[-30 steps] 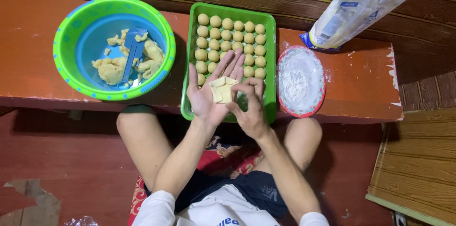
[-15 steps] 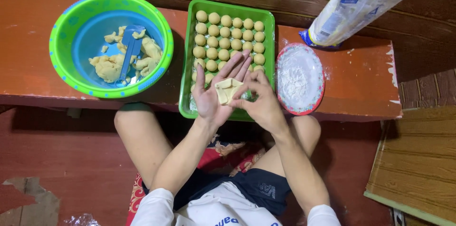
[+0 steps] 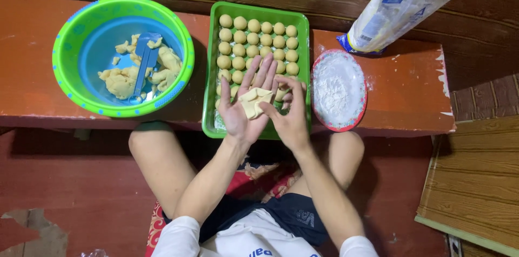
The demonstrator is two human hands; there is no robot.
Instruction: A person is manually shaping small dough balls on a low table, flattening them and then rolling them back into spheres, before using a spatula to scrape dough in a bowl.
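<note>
**Desk:** What did the frame show of the hands?

**Photographer:** The left hand (image 3: 241, 107) lay flat, palm up and fingers spread, over the near end of the green tray (image 3: 210, 78). A flattened piece of dough (image 3: 254, 101) rested on that palm, its edges partly turned inward. The right hand (image 3: 289, 114) had its fingertips pinched on the dough's right edge, so it was closed lightly on the piece, not clenched.

**Desk:** And how far along did the work look?

**Photographer:** Well along, by my reading. Rows of rolled dough balls (image 3: 258, 38) filled the far part of the tray; the near part was largely hidden by the hands. The piece on the palm was not yet a ball.

**Desk:** Anything left to use?

**Photographer:** Yes. Lumps of raw dough (image 3: 122, 80) sat in the green and blue bowl (image 3: 75, 30) to the left, with a blue scraper (image 3: 144, 59) lying among them. A plate of flour (image 3: 338, 88) stood just right of the tray, and a flour bag (image 3: 397, 11) lay behind it.
</note>
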